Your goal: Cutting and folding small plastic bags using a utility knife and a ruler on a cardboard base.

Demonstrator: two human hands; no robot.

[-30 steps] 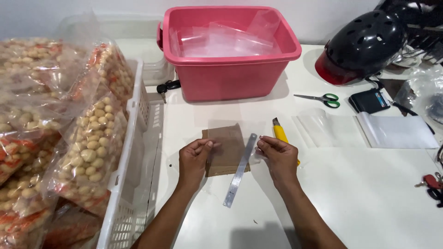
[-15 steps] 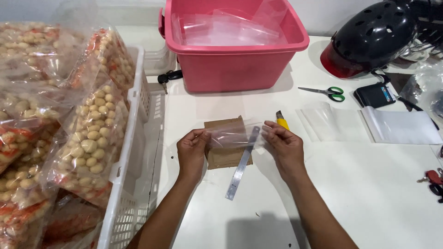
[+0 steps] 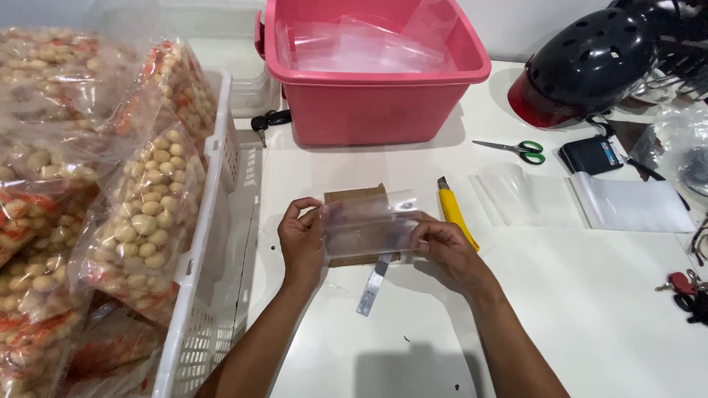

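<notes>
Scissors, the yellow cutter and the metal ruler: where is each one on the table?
Scissors (image 3: 525, 151): head view, on the green handles.
Yellow cutter (image 3: 456, 217): head view, middle of its yellow body.
Metal ruler (image 3: 369, 291): head view, the lower end showing below the clear bag.

Hidden or cut off, relative to your clear plastic bag: cardboard piece and metal ruler partly covered behind it; pink tub beyond, top cropped; snack bags leftward, cropped; keys far right, cropped.

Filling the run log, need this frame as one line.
left hand: holds clear plastic bag | right hand: holds same bag | below: cardboard, metal ruler | beside: yellow cutter
</notes>
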